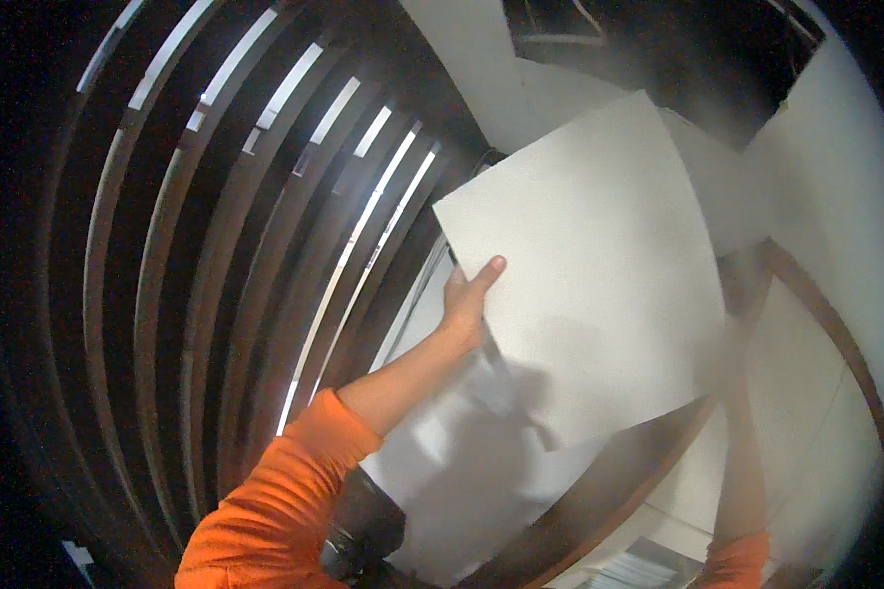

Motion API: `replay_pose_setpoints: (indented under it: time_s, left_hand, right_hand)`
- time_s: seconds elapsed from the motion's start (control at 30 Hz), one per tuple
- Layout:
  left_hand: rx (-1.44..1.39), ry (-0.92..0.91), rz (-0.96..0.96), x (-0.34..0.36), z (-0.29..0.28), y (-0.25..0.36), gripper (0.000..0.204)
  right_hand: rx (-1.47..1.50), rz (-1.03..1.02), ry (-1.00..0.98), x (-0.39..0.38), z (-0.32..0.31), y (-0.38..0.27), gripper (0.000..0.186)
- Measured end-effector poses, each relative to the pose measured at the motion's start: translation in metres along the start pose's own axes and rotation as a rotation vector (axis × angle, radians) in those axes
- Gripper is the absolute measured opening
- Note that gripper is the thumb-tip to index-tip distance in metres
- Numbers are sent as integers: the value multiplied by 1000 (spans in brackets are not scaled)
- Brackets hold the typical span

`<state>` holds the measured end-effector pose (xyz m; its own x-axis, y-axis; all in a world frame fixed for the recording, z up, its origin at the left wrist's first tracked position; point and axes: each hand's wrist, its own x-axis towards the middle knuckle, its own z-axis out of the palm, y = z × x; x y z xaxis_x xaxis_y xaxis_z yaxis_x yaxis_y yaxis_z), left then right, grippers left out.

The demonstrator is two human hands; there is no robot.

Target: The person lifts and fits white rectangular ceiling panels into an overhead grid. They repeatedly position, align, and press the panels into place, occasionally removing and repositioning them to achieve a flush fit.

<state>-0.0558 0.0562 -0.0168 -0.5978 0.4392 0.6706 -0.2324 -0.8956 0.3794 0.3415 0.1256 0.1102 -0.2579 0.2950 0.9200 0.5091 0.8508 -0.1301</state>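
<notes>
A flat white square panel [589, 275] is held up tilted in front of me. My left hand [469, 299] grips its left edge, the thumb lying on the near face and the fingers behind it. My right forearm [742, 471] rises along the panel's lower right side. The right hand is hazy and partly lost at the panel's right edge, so its fingers do not show. Beyond the panel's top lies a dark square opening [648, 59] in a white surface, with a pale pipe or cable inside.
Dark slats [206, 324] with bright gaps between them fill the left side. A curved wooden edge [599, 501] runs beneath the panel. White wall [845, 147] stands at the right, beside a brown frame [825, 304]. A dark object [368, 515] sits low, near my left sleeve.
</notes>
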Motion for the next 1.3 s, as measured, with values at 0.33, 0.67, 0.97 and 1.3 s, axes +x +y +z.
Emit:
replay_pose_setpoints:
  time_s: [0.33,0.67,0.97,1.3]
  left_hand:
    - [197,251,-87,-80,-75,102,71]
    - [218,330,122,-143,-134,128,74]
    - [82,371,139,-133,-149,97,68]
    - [-127,464,20,-127,-123,55,60]
  right_hand:
    - [128,233,-289,-129,125,-31,69]
    - [429,136,-338,-213,242,65,81]
    - [938,847,-386,-244,247,-17,77]
    - [872,713,-341,-240,243,21,63]
